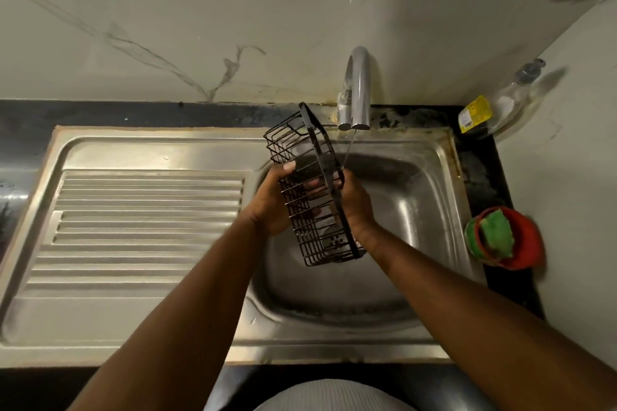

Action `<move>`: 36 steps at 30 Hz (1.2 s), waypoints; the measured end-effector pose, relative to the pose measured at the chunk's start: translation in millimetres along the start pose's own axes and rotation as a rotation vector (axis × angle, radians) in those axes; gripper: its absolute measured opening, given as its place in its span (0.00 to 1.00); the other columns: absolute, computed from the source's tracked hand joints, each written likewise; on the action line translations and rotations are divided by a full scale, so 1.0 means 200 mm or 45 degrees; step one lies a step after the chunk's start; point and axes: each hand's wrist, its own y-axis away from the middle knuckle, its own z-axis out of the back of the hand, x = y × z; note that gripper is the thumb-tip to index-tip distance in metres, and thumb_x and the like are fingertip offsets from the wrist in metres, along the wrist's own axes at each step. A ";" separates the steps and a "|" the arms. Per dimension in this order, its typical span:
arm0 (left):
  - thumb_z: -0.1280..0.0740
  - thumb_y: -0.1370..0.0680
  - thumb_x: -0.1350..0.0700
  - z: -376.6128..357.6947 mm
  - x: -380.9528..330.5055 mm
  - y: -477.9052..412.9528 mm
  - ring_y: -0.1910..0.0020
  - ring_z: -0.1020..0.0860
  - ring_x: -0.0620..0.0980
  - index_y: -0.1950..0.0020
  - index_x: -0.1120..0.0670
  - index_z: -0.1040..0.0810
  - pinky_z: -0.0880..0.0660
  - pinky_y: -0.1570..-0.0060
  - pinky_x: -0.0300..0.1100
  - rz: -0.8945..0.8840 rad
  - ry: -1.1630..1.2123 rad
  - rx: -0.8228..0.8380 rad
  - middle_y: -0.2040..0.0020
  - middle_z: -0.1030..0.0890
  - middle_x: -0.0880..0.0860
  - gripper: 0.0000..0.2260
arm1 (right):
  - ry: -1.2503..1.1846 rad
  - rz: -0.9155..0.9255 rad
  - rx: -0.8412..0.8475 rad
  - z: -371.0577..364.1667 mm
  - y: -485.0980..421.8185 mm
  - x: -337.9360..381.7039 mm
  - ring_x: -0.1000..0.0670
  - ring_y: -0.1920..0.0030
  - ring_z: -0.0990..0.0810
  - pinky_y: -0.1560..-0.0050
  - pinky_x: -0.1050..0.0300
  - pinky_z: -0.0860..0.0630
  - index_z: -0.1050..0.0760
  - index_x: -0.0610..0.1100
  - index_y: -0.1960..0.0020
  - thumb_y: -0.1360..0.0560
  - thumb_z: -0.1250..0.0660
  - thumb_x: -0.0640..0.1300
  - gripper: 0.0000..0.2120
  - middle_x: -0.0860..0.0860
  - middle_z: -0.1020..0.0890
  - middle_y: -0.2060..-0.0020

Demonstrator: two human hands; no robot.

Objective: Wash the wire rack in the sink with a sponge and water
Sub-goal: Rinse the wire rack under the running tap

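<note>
Held the wire rack in the air over the basin of the sink, tipped up on its side, with one end up near the tap and the other end nearer the body. Clamped it from both sides with the hands. Curled the left hand round the wire wall on the left, thumb up on the wires. Wrapped the right hand round the flat black bar along the right edge. Caught a thin stream of water from the spout at that right edge, just beside the right hand's knuckles.

Found the rack's far end close to the spout, a little left of it; could not tell whether touching. Saw open basin to the right of the rack as far as the sink's right wall, and more beneath it. Saw the ribbed drainboard to the left, beyond the left forearm.

Found a red cup on the dark worktop just beside the sink's right rim, with a green sponge stuffed inside and sticking up past the lip. Saw a clear bottle with a yellow label in the far right corner, leaning toward the wall; could not tell its contents.
</note>
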 end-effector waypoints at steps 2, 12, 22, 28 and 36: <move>0.39 0.22 0.39 -0.02 0.00 0.01 0.46 0.19 0.56 0.42 0.52 0.16 0.24 0.42 0.56 0.026 0.036 -0.147 0.50 0.14 0.54 0.22 | 0.289 0.264 -0.080 -0.01 0.01 -0.03 0.42 0.30 0.27 0.36 0.49 0.25 0.41 0.50 0.20 0.17 0.39 0.53 0.28 0.42 0.30 0.27; 0.51 0.16 0.44 -0.10 -0.10 0.00 0.64 0.18 0.48 0.54 0.53 0.21 0.25 0.54 0.47 0.105 -0.037 -0.144 0.63 0.16 0.50 0.23 | 1.449 0.799 0.330 0.15 -0.17 0.12 0.46 0.18 0.68 0.21 0.32 0.65 0.62 0.46 0.16 0.23 0.43 0.68 0.48 0.47 0.64 0.17; 0.45 0.18 0.41 0.01 -0.05 -0.02 0.49 0.23 0.57 0.40 0.53 0.20 0.25 0.50 0.51 0.100 -0.110 -0.203 0.48 0.21 0.57 0.21 | 1.336 1.083 0.762 0.10 0.13 -0.20 0.48 0.17 0.63 0.21 0.39 0.68 0.62 0.57 0.17 0.18 0.46 0.62 0.37 0.49 0.57 0.16; 0.49 0.17 0.41 -0.02 -0.10 -0.03 0.52 0.22 0.54 0.49 0.52 0.18 0.26 0.51 0.50 0.075 -0.023 -0.237 0.55 0.19 0.55 0.24 | 1.449 1.255 0.652 0.24 -0.05 -0.10 0.49 0.16 0.53 0.20 0.35 0.54 0.40 0.58 0.20 0.18 0.49 0.62 0.28 0.53 0.41 0.18; 0.51 0.17 0.41 0.08 -0.13 -0.04 0.56 0.18 0.53 0.41 0.53 0.19 0.19 0.57 0.48 0.094 0.066 -0.233 0.55 0.15 0.55 0.25 | 1.247 1.016 0.449 0.29 -0.10 -0.06 0.49 0.19 0.66 0.19 0.41 0.61 0.56 0.54 0.16 0.18 0.47 0.67 0.36 0.53 0.62 0.18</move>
